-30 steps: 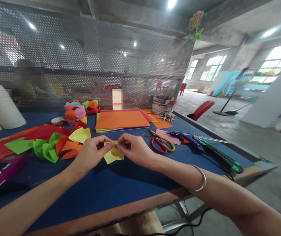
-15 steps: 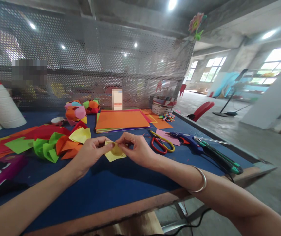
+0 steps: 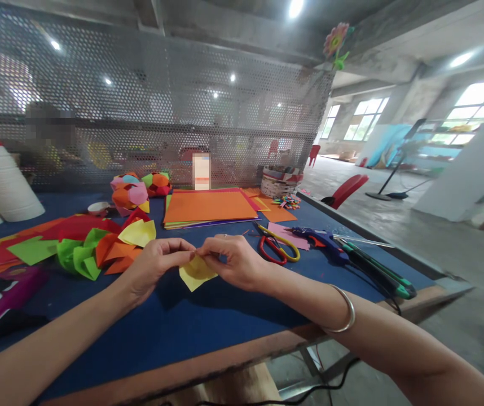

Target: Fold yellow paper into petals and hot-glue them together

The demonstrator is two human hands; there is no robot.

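Between my two hands hangs a small piece of yellow paper (image 3: 195,275), its lower corner pointing down above the blue tabletop (image 3: 174,332). My left hand (image 3: 161,262) pinches its upper left edge between thumb and fingers. At the upper right edge, the fingertips of my right hand (image 3: 236,260) are closed on the same paper, close to the left fingertips. The paper's top edge is mostly hidden behind my fingers. Left of my hands lie another folded yellow paper piece (image 3: 138,232), orange paper pieces (image 3: 119,256) and green paper pieces (image 3: 82,259).
Right of my hands are scissors (image 3: 279,248), pink paper (image 3: 288,235), a blue glue gun (image 3: 322,239) and a green-black cutter (image 3: 377,268). Behind are stacked orange sheets (image 3: 210,206), paper balls (image 3: 131,192) and a basket (image 3: 282,181). White paper cups (image 3: 7,180) stand left.
My fingertips have come closer together along the paper's top edge, and my right hand has rolled over it. The paper now hangs slightly lower, more of it covered by my fingers.
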